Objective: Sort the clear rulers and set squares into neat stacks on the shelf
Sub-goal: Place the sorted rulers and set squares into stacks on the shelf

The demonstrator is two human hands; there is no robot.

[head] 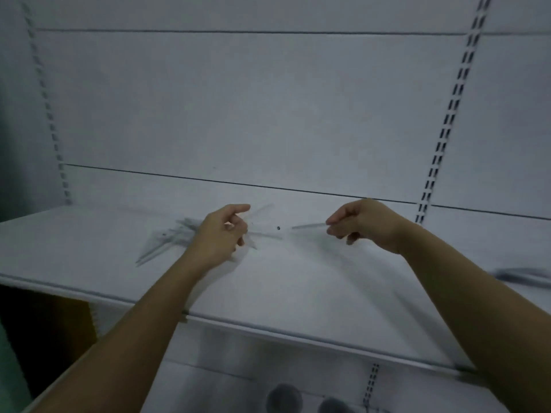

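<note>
Hands: left hand (220,231) is gripping blurred clear plastic set squares (167,236); right hand (363,223) is pinching thin clear plastic ruler (308,225)
Shelf: white shelf (298,287) is lying beneath both

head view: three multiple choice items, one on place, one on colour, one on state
1. Where is the pile of clear pieces?
A. on the floor
B. on the shelf, at the left hand
C. in a box
2. What colour is the shelf?
A. white
B. red
C. black
3. What is the right hand doing?
A. lying flat
B. out of view
C. pinching a clear ruler in its fingers

Answers: B, the pile lies on the shelf by the left hand; A, its board is white; C, the fingers close on the ruler's end.
</note>
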